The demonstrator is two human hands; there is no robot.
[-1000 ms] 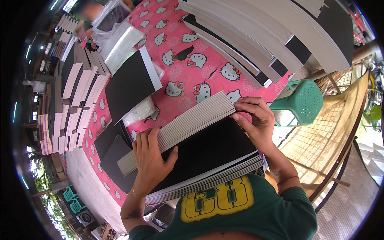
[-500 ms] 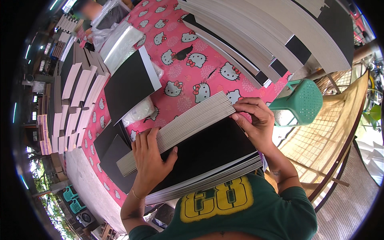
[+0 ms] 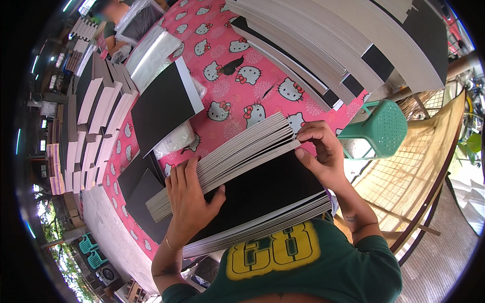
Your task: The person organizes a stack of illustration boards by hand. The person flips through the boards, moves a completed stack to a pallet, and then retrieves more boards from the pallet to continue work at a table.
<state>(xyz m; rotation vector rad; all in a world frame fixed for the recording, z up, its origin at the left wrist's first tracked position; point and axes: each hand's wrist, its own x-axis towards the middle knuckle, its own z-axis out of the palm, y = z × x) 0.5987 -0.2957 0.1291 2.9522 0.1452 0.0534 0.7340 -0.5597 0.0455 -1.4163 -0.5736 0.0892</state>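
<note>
Stack of black boards (image 3: 257,184) is right in front of the green shirt (image 3: 353,267), near side of the pink table (image 3: 227,93) — left hand (image 3: 193,196) half-curled over it, gripping, right hand (image 3: 325,154) pinching its fanned-out corner.

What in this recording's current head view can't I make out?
Left hand: palm hidden behind its own back, head view.
Fanned boards: edges too thin to count, head view; left hand covers part.
Upper-right board stack: cut off by the head view's top edge.
Co-worker's head: blurred, head view.
</note>
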